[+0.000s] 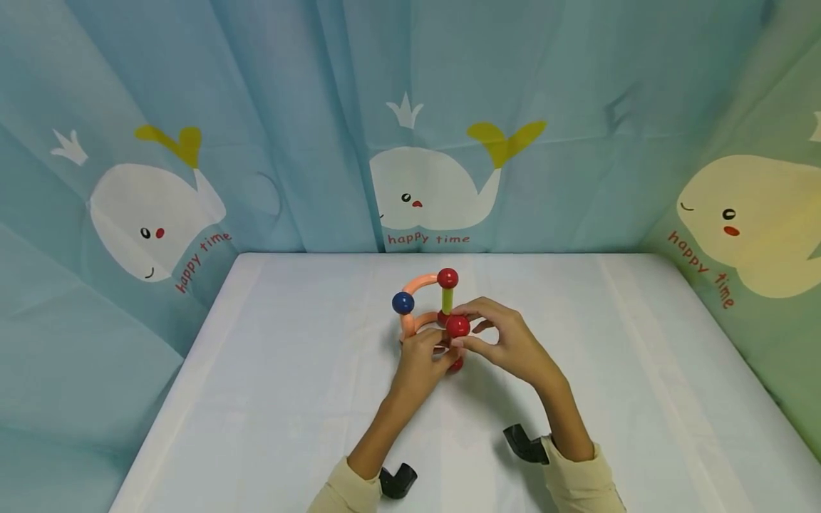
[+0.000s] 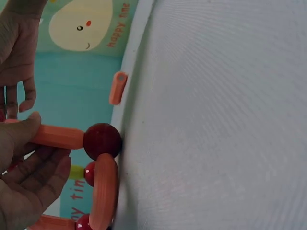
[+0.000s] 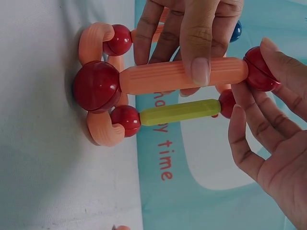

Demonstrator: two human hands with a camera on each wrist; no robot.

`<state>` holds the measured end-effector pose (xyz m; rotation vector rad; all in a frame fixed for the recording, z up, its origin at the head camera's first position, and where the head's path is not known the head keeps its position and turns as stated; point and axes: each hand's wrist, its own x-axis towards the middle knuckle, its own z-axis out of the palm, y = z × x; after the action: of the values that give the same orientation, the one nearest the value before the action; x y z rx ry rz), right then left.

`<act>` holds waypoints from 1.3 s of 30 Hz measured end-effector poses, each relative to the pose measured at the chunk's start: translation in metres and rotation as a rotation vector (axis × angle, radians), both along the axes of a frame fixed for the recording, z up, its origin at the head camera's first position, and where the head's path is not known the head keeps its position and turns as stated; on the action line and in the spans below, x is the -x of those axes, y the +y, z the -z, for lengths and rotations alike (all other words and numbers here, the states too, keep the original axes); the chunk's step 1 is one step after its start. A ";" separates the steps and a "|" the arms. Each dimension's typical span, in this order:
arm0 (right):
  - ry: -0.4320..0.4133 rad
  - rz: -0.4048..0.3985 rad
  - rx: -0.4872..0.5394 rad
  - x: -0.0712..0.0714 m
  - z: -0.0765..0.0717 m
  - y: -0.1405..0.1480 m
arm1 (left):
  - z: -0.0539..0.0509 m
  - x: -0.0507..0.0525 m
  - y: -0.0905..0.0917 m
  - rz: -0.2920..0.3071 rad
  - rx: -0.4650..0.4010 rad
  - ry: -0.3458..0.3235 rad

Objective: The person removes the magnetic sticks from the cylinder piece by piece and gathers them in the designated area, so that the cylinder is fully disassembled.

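A small frame of magnetic sticks and balls stands on the table. My left hand (image 1: 420, 360) pinches an upright orange stick (image 3: 144, 78) between thumb and fingers. The stick's lower end meets a red ball (image 3: 97, 87) near the tabletop. With thumb and fingertips, my right hand (image 1: 513, 342) holds the red ball (image 1: 458, 326) at the stick's top. Behind it stands a yellow-green stick (image 1: 447, 301), topped by another red ball (image 1: 447, 278). From there a curved orange stick (image 1: 420, 283) runs to a blue ball (image 1: 403, 303). My fingers hide part of the frame's base.
A loose orange stick (image 2: 118, 88) appears near the tabletop in the left wrist view. Black angled pieces (image 1: 399, 481) sit by both sleeves. The white table (image 1: 256, 399) ends at a blue curtain (image 1: 308, 142) printed with whales.
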<state>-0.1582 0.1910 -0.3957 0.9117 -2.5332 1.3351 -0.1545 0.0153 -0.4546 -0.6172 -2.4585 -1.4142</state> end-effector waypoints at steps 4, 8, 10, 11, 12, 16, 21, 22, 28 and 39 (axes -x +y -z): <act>0.015 0.009 0.006 0.000 0.000 -0.001 | 0.001 -0.001 0.000 -0.038 0.042 0.021; 0.037 0.016 0.007 0.001 0.001 -0.001 | 0.001 -0.002 0.000 -0.052 0.068 0.070; 0.048 0.020 0.005 0.001 0.001 -0.001 | 0.001 -0.002 0.000 -0.050 0.067 0.079; 0.053 0.022 0.001 0.001 0.001 -0.001 | 0.000 -0.002 0.000 -0.049 0.067 0.083; 0.057 0.024 -0.001 0.001 0.002 -0.001 | 0.000 -0.002 0.000 -0.048 0.073 0.086; 0.059 0.035 -0.010 0.001 0.001 0.000 | 0.000 -0.003 0.000 -0.041 0.079 0.089; 0.061 0.034 -0.013 0.001 0.001 0.000 | -0.001 -0.003 0.000 -0.051 0.099 0.111; 0.059 0.031 -0.011 0.000 0.001 0.000 | -0.001 -0.003 0.000 -0.055 0.101 0.115; 0.052 0.036 0.043 0.000 0.001 0.003 | -0.002 -0.002 0.001 -0.044 0.054 0.120; 0.030 0.147 0.087 0.003 0.001 0.006 | -0.003 -0.003 0.000 -0.053 0.112 0.101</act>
<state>-0.1611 0.1974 -0.3968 0.7094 -2.4448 1.3643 -0.1519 0.0158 -0.4520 -0.6255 -2.4678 -1.2024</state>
